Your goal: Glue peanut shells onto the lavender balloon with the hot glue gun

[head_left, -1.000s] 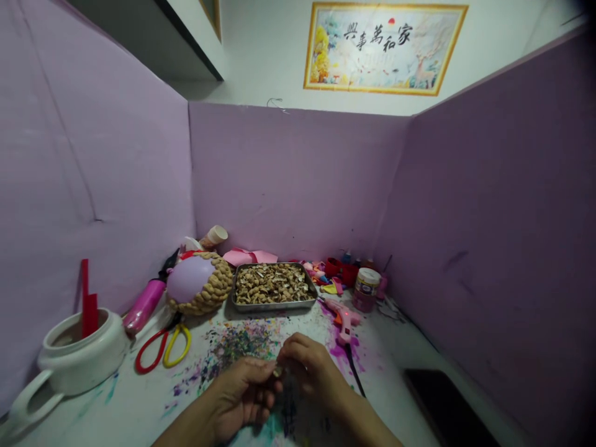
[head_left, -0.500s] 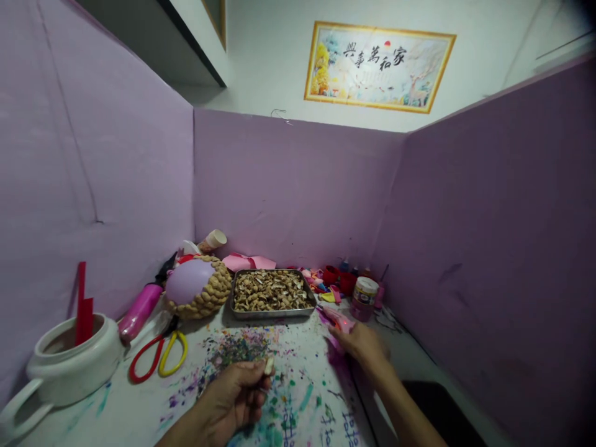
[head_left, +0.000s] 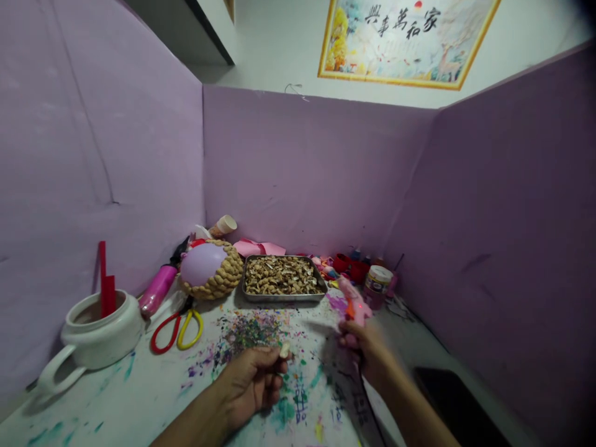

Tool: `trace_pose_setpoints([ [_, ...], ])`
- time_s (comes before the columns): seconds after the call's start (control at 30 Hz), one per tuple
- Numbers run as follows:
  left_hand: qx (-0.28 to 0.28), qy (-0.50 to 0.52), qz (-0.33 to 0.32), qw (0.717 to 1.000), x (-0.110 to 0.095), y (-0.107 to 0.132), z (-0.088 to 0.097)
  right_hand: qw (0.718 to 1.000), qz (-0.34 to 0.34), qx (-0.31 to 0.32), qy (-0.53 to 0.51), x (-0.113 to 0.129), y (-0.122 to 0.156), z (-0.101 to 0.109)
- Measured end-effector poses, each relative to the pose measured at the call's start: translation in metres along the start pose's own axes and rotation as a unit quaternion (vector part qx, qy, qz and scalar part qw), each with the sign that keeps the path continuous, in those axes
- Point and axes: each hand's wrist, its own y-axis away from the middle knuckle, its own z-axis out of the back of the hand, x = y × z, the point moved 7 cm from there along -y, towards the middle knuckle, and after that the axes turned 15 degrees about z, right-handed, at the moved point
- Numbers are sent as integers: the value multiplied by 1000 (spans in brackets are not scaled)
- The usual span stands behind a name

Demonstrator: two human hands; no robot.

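Observation:
My left hand (head_left: 251,380) pinches a small pale nut shell piece (head_left: 284,350), which looks like peanut shell, between thumb and fingers above the paint-stained table. My right hand (head_left: 365,347) is wrapped round the handle of a pink hot glue gun (head_left: 356,305). Its nozzle points up and away, a red light glows on its side, and a cord trails down below the hand. Beyond my hands stands a metal tray (head_left: 284,298) full of shell pieces (head_left: 282,275). Left of it, a lilac balloon (head_left: 203,266) is partly covered by rows of tan shells (head_left: 222,279).
A white handled pot (head_left: 100,335) with a red piece in it stands at the left. Scissors (head_left: 164,333) and a magenta bottle (head_left: 158,290) lie beside it. A lidded jar (head_left: 378,280) stands at the right, a black flat object (head_left: 454,397) nearer me. Purple walls (head_left: 302,167) enclose the table.
My right hand has lifted the glue gun off the table and tilted its nozzle upward. The left hand keeps its shell piece. The view has tipped downward and shifted left.

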Motion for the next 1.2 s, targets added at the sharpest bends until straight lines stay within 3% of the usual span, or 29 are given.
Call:
trace_pose_setpoints([
  [0.17, 17, -22, -4, 1000, 4, -3, 0, 997, -11, 74, -20, 1, 48, -57],
  [0.27, 27, -44, -7, 999, 8, -3, -3, 995, -7, 97, -38, 4, 58, -71],
  [0.6, 44, -88, -15, 995, 12, 2, -13, 995, 2, 97, -36, 8, 63, -67],
  [0.9, 22, -55, -78, 995, -20, 10, 7, 997, 31, 72, -26, 0, 43, -40],
  [1.2, 15, -36, -75, 996, -17, 7, 8, 994, 80, 69, -37, -1, 43, -35],
])
